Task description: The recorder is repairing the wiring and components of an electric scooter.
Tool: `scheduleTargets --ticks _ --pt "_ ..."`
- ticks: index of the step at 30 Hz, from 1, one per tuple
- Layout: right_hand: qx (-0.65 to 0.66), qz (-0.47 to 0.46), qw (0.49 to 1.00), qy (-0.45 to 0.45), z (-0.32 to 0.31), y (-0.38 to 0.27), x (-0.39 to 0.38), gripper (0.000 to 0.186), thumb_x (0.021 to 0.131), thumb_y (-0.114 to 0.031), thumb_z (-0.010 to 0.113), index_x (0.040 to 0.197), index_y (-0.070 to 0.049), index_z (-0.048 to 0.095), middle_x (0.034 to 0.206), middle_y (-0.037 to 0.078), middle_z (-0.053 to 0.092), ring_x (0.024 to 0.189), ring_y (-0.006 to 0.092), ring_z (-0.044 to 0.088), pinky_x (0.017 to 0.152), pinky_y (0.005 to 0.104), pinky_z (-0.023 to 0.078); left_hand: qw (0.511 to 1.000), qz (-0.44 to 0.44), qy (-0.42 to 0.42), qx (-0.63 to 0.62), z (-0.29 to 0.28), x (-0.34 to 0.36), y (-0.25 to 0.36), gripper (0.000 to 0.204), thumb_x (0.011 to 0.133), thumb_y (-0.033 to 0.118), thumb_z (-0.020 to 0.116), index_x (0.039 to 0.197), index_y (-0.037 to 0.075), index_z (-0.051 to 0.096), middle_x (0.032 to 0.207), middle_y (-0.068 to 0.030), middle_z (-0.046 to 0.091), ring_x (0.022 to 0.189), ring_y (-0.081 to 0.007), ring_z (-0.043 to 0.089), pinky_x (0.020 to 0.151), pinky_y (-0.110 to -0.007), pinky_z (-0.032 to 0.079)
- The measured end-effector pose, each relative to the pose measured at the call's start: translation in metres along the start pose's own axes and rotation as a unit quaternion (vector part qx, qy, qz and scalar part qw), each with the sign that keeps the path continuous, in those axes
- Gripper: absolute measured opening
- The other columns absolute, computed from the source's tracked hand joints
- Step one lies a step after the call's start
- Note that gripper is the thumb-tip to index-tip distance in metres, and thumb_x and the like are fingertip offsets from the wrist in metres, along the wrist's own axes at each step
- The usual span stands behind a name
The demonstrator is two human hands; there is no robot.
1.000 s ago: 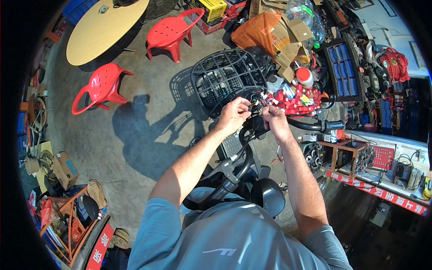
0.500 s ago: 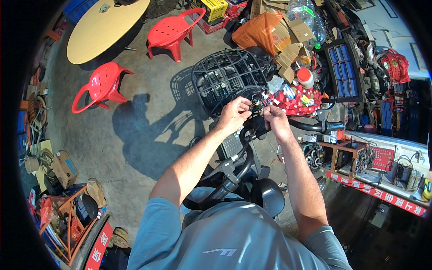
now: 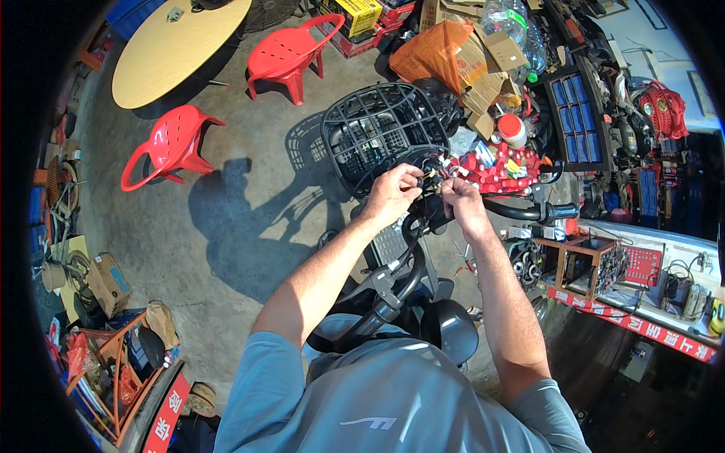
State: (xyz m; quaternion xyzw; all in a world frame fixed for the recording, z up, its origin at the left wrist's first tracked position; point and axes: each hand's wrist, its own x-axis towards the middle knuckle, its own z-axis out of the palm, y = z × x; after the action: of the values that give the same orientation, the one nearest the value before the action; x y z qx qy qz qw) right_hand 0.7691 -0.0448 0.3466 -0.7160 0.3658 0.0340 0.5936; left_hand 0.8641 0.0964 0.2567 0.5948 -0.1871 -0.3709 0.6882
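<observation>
1. Your left hand (image 3: 391, 195) and right hand (image 3: 461, 205) pinch a bundle of small wires (image 3: 432, 178) above the scooter's handlebar (image 3: 529, 211), fingers closed on it.
2. A red board with pale characters (image 3: 630, 321) edges the worktop at lower right; another (image 3: 165, 415) sits lower left.
3. A yellow box (image 3: 353, 12) lies top centre, beside cardboard cartons (image 3: 495, 60).
4. The black wire basket (image 3: 381, 128) just ahead of your hands looks empty.

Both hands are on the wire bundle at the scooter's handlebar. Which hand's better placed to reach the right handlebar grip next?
Right, probably. The right hand pinches the wires just beside the bar that runs out to the right handlebar grip. The left hand sits on the far side, nearer the black basket, and would have to cross over.
</observation>
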Motion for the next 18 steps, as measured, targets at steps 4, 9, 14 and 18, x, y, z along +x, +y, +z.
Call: scheduleTargets --ticks 4,9,14,18 --pt "0.001 0.002 1.000 0.001 -0.002 0.001 0.000 0.013 0.092 -0.005 0.054 0.079 -0.007 0.057 0.066 -0.003 0.052 0.054 0.0078 0.047 0.051 0.0241 0.037 0.997 0.028 0.013 0.071 0.001 0.000 0.003 0.032 0.086 -0.002 0.071 0.117 0.004 0.062 0.089 -0.0039 0.065 0.081 -0.0114 0.065 0.069 -0.026 0.056" --pt "0.003 -0.001 1.000 0.002 0.001 -0.001 0.000 0.014 0.092 -0.006 0.054 0.079 -0.007 0.057 0.066 -0.003 0.052 0.054 0.0077 0.047 0.051 0.0241 0.037 0.999 -0.026 0.002 0.023 -0.001 0.005 -0.006 0.031 0.087 0.001 0.071 0.117 0.002 0.063 0.091 -0.0051 0.066 0.079 -0.0114 0.065 0.069 -0.026 0.056" --pt "-0.015 0.005 1.000 0.008 0.000 -0.005 -0.002 0.015 0.095 -0.011 0.056 0.081 -0.007 0.059 0.065 -0.003 0.051 0.054 0.0071 0.048 0.051 0.0242 0.037 0.981 -0.100 -0.028 -0.165 -0.005 0.003 0.006 0.027 0.097 0.010 0.063 0.122 -0.001 0.063 0.098 -0.0061 0.067 0.083 -0.0123 0.066 0.070 -0.025 0.057" --pt "-0.019 0.012 1.000 0.006 -0.001 -0.010 -0.002 0.015 0.096 -0.013 0.057 0.083 -0.007 0.061 0.067 -0.002 0.054 0.053 0.0071 0.048 0.049 0.0240 0.038 0.964 -0.115 -0.033 -0.238 -0.008 0.001 0.011 0.028 0.102 0.016 0.057 0.124 0.001 0.063 0.101 -0.0055 0.067 0.085 -0.0117 0.066 0.073 -0.026 0.057"
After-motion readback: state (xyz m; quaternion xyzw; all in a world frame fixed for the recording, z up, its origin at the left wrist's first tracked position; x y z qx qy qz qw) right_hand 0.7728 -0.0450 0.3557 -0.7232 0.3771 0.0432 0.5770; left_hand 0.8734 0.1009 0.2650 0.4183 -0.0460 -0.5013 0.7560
